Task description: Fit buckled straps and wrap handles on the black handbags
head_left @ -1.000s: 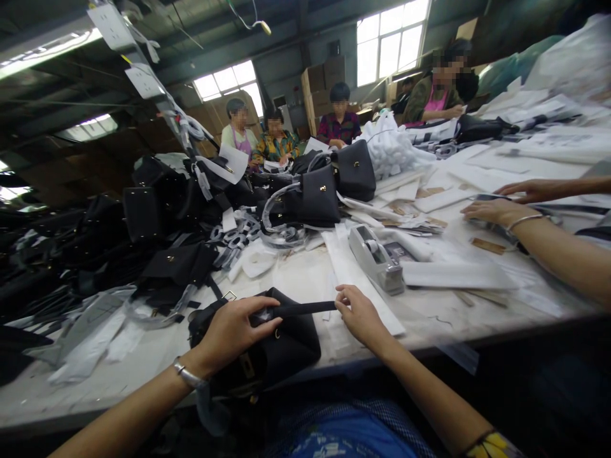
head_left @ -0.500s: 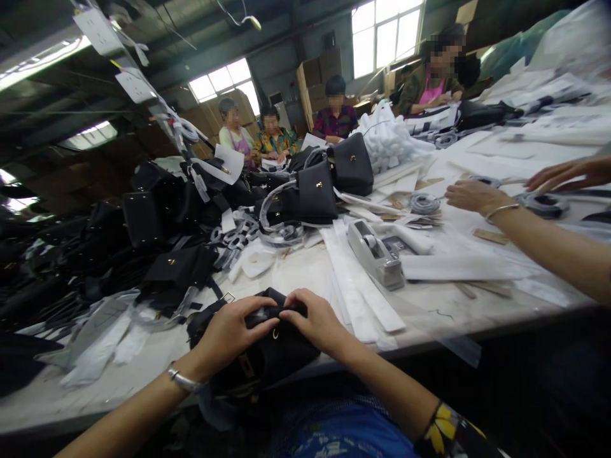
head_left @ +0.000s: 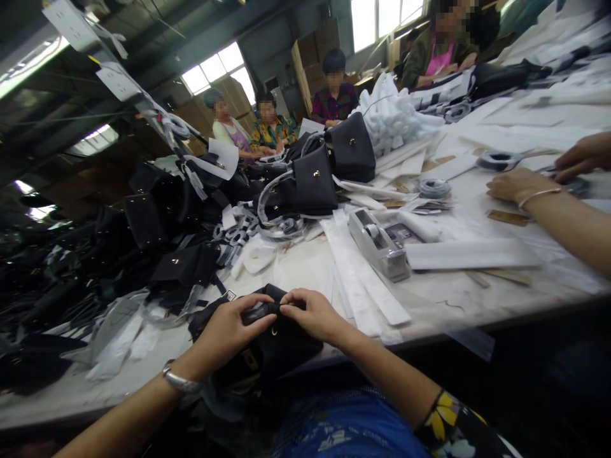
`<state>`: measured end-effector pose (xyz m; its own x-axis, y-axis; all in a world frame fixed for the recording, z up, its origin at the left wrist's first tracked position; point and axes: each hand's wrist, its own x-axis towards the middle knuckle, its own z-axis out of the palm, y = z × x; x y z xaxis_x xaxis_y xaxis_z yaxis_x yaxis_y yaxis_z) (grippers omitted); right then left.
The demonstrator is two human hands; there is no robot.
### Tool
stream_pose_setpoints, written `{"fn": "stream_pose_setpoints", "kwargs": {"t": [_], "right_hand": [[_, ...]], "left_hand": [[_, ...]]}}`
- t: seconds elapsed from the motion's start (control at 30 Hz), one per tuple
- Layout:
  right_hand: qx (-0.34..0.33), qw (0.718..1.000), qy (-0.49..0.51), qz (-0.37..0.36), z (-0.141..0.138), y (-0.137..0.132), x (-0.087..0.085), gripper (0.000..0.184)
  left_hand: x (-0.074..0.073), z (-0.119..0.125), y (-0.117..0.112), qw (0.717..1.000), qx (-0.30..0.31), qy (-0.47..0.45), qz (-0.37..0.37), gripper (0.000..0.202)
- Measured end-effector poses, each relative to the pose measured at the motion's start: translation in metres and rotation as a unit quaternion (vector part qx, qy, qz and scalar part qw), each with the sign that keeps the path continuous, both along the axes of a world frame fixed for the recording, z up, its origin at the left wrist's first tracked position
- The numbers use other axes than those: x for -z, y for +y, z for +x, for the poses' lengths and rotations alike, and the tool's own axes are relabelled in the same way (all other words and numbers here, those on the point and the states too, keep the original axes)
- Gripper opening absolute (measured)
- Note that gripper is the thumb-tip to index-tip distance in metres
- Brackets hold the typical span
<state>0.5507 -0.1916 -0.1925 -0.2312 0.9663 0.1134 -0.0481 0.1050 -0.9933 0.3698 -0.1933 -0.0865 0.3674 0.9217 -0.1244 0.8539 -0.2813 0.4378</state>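
Factory bench: my left hand (head_left: 229, 331) closed round wrapped strap (head_left: 258, 312) atop black handbag (head_left: 286, 346), seemingly pinning it steady; my right hand (head_left: 312, 315) pinches same strap, fingertips meeting left's; bag sits at near edge of table (head_left: 443, 299), against my body, likely for easy reach; tape dispenser (head_left: 379, 245), white paper strips (head_left: 367, 289) just beyond; co-worker's hand (head_left: 518, 184) well apart, right.

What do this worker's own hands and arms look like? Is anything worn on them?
No gloves on either hand. The left hand has a silvery metal bangle at its wrist. The right hand has no jewellery in view; its forearm is uncovered up to a dark sleeve printed with yellow flowers near the elbow.
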Motion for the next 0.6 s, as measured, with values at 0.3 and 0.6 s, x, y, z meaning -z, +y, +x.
{"fn": "stream_pose_setpoints", "kwargs": {"t": [0.3,0.6], "right_hand": [[-0.002,1.000,0.020,0.012,-0.003,0.000,0.008,0.013],[0.028,0.999,0.024,0.017,-0.014,-0.005,0.015,0.016]], "left_hand": [[-0.006,0.001,0.008,0.998,-0.032,0.000,-0.048,0.033],[-0.013,0.006,0.021,0.957,-0.172,-0.019,-0.234,0.044]]}}
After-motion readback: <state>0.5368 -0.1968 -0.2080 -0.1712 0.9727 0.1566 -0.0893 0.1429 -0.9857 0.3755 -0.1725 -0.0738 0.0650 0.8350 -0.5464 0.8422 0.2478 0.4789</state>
